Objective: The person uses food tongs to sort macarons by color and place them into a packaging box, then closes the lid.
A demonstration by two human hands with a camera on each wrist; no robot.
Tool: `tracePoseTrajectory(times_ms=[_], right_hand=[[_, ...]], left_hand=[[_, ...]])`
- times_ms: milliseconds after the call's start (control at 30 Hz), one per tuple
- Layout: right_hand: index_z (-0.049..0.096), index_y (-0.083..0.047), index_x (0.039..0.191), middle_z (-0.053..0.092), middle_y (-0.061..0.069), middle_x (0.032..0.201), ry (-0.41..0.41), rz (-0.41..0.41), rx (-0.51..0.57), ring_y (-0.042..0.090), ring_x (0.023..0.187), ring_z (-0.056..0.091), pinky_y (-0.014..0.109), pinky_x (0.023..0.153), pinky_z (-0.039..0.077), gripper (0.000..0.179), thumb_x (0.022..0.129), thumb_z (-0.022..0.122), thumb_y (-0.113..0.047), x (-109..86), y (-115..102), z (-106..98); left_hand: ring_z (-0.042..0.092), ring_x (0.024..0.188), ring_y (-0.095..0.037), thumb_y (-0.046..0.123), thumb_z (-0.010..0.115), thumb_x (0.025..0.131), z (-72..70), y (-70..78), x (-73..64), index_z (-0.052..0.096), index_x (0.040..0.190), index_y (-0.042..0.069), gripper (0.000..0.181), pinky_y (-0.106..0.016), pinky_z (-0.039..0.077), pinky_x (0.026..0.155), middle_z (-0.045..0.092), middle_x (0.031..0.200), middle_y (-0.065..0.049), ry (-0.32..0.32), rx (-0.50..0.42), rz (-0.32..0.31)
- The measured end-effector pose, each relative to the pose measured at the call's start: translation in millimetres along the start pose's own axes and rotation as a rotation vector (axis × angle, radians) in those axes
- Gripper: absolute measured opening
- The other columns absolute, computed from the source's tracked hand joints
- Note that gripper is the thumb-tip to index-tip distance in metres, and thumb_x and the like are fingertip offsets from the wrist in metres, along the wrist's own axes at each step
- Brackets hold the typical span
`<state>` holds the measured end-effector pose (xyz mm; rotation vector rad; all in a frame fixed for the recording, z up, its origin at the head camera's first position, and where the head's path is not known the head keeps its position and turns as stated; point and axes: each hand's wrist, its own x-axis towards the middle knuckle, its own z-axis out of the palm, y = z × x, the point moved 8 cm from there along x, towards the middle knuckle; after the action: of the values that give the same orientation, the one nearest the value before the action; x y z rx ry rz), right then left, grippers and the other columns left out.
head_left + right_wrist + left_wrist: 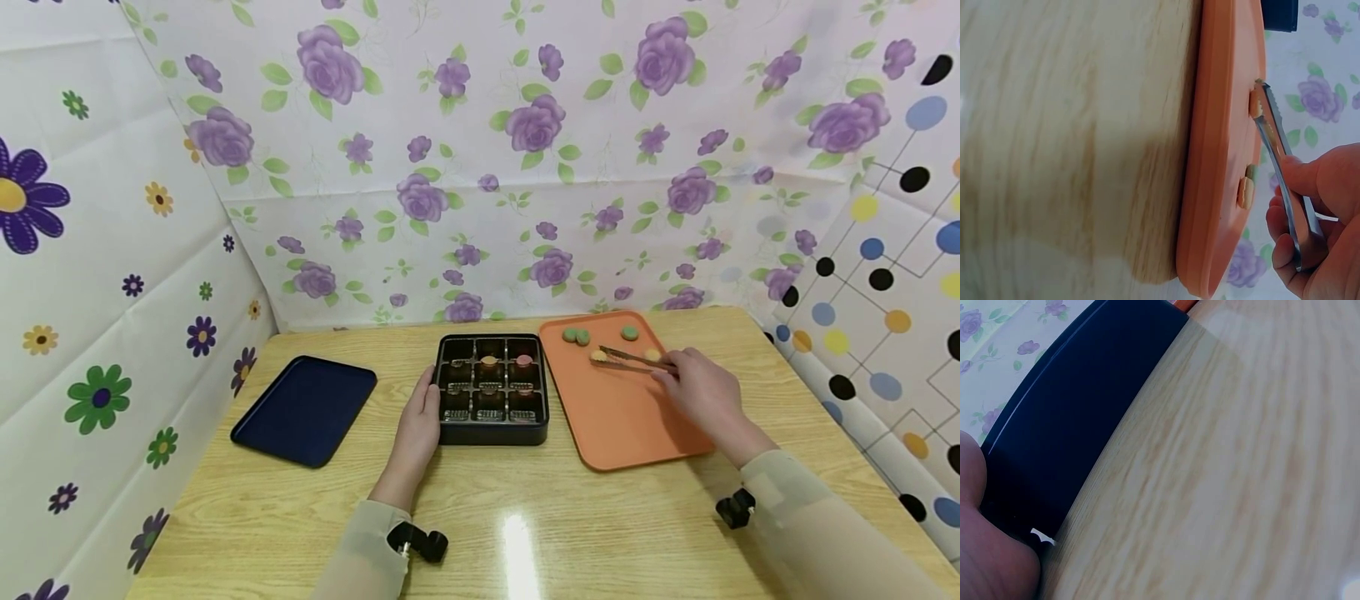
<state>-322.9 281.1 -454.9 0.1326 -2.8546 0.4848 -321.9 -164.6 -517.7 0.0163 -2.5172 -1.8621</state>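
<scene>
My right hand (pixel 701 387) holds metal tongs (pixel 1297 209) over the orange tray. The tong tips are on either side of a yellow macaron (pixel 597 356); whether they squeeze it cannot be told. Another yellow macaron (pixel 1245 192) lies closer to the hand. Along the left wall of a black box (pixel 491 433) rests my left hand (pixel 418 417), its fingers fairly straight. The box has a clear insert with several compartments. An orange macaron (pixel 489 361) sits in the back middle compartment, a pink macaron (pixel 524 361) in the back right one.
Green macarons (pixel 577 336) lie together near the back of the orange tray (pixel 622 433), with a single green macaron (pixel 629 333) to their right. A dark blue tray (pixel 307 408) lies left of the box. Flowered cloth (pixel 480 208) hangs behind the wooden table (pixel 480 508).
</scene>
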Motion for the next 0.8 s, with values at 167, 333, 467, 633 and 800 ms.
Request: tracePoseTrajectory(times_ms=[167,333,467,633,800], right_hand=[[0.079,0.0,0.116,0.07,0.017,0.102,0.01,-0.007,-0.001,0.031,0.078,0.068,0.054,0.064,0.058,0.025,0.107,0.077,-0.024,-0.5,0.6,0.1],[0.079,-0.001,0.115,0.07,0.016,0.101,0.016,-0.008,-0.006,0.03,0.076,0.067,0.052,0.062,0.057,0.024,0.107,0.078,-0.023,0.3,2.3,0.5],[0.079,-0.001,0.116,0.07,0.017,0.102,0.019,-0.012,-0.009,0.031,0.076,0.068,0.053,0.062,0.057,0.023,0.107,0.077,-0.023,-0.1,2.6,0.7],[0.079,-0.002,0.114,0.07,0.016,0.1,0.017,-0.011,-0.01,0.03,0.075,0.067,0.051,0.06,0.056,0.022,0.107,0.077,-0.022,0.5,3.0,1.1],[0.079,-0.003,0.113,0.07,0.015,0.098,0.03,-0.011,-0.009,0.029,0.074,0.066,0.052,0.06,0.056,0.02,0.107,0.078,-0.022,0.2,0.7,-1.3]], left_hand=[[0.028,0.164,-0.04,0.038,0.033,0.124,-0.2,-0.8,-0.2,0.026,0.178,0.02,0.058,-0.063,0.024,0.131,0.026,0.181,-0.012,0.002,0.004,-0.006],[0.027,0.164,-0.04,0.039,0.033,0.124,0.0,-0.7,-0.5,0.025,0.178,0.02,0.058,-0.063,0.024,0.131,0.025,0.181,-0.012,-0.002,0.0,-0.004],[0.027,0.165,-0.039,0.039,0.033,0.124,-0.3,-0.6,-1.2,0.026,0.178,0.021,0.058,-0.063,0.024,0.132,0.025,0.181,-0.011,0.0,0.001,-0.005],[0.026,0.165,-0.039,0.039,0.033,0.124,-0.3,-0.8,-0.7,0.025,0.178,0.021,0.058,-0.063,0.024,0.132,0.025,0.182,-0.011,0.0,0.009,-0.006],[0.027,0.164,-0.04,0.039,0.033,0.124,-0.1,-1.0,-0.2,0.025,0.178,0.02,0.058,-0.063,0.024,0.131,0.024,0.182,-0.011,-0.003,0.009,-0.007]])
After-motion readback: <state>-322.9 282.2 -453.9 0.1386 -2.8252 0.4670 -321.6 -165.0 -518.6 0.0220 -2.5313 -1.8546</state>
